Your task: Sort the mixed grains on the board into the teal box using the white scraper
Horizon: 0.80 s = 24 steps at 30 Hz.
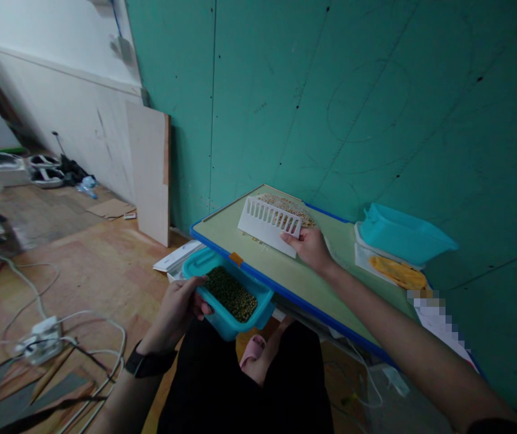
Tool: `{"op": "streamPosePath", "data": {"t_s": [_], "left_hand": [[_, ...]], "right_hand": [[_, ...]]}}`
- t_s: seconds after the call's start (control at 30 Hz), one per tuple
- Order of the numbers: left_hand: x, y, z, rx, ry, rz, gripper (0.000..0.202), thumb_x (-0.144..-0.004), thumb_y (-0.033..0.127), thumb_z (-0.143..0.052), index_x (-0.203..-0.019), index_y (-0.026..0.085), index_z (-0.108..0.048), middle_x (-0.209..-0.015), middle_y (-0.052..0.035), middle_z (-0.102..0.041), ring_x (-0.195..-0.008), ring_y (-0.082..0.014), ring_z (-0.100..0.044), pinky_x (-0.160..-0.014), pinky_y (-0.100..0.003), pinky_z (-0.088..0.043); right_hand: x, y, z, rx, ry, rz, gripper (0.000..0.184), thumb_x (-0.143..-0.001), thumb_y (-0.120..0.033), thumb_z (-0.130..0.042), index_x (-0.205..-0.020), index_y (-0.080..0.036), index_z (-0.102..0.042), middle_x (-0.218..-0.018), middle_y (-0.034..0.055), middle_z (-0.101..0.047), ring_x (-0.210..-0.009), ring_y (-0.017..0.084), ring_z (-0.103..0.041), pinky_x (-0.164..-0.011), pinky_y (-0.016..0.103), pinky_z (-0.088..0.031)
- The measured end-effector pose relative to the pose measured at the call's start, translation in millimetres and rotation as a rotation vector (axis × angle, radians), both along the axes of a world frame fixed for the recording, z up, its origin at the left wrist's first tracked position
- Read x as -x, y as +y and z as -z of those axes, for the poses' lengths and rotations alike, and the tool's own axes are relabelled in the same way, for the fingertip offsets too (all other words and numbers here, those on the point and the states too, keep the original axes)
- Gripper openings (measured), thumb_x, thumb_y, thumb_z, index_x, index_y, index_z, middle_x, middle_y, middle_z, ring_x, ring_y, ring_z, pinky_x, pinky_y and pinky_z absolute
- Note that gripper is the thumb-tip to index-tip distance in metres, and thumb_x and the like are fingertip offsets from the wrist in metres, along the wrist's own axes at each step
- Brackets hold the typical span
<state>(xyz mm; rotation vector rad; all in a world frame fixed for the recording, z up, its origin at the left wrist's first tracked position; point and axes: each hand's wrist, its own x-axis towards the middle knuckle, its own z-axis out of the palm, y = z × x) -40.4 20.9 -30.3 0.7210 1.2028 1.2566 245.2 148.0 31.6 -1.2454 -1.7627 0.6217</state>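
Note:
My left hand (177, 312) grips the near edge of a teal plastic bin (258, 313) filled with green beans (231, 293), held just below the table's blue front edge (258, 276). On the table, my right hand (311, 247) is closed on the end of a white slotted plastic tray (268, 223), which stands tilted on its long side. Behind the tray lies a pile of pale beans (291, 209) on the green tabletop.
A second teal bin (400, 234) sits on white sheets at the table's right, beside a yellow item (398, 272). A teal wall rises right behind the table. Cables and a power strip (43, 342) lie on the wooden floor to the left.

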Motion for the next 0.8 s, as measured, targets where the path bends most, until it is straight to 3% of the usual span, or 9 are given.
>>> {"op": "streamPosePath", "data": {"t_s": [0.33,0.57,0.8], "left_hand": [[16,4,7.6,-0.033,-0.033,0.005,0.036,-0.065,0.042,-0.08,-0.041,0.019,-0.065,-0.035,-0.0041,-0.061,-0.028,-0.0103,-0.052,-0.034,-0.018,-0.039],[9,0,3.9,-0.026,-0.042,0.019,0.041,-0.065,0.043,-0.079,-0.037,0.02,-0.063,-0.034,-0.0052,-0.06,-0.03,-0.0117,-0.054,-0.036,-0.02,-0.043],[4,-3,2.2,-0.017,-0.043,0.006,0.04,-0.067,0.043,-0.079,-0.039,0.021,-0.063,-0.036,-0.0048,-0.061,-0.032,-0.0121,-0.056,-0.038,-0.021,-0.044]], "right_hand": [[1,-4,-0.3,-0.029,0.025,-0.006,0.035,-0.08,-0.049,-0.076,-0.085,-0.015,-0.082,-0.086,0.0089,-0.082,-0.084,0.03,-0.079,-0.078,0.039,-0.062],[-15,-17,-2.3,-0.061,0.016,0.086,0.042,-0.077,-0.056,-0.078,-0.085,-0.015,-0.083,-0.089,0.0102,-0.083,-0.087,0.033,-0.078,-0.082,0.041,-0.061],[-16,-30,-1.4,0.012,0.074,0.053,0.044,-0.074,-0.057,-0.079,-0.086,-0.015,-0.083,-0.09,0.0108,-0.083,-0.087,0.033,-0.078,-0.08,0.042,-0.062]]}}
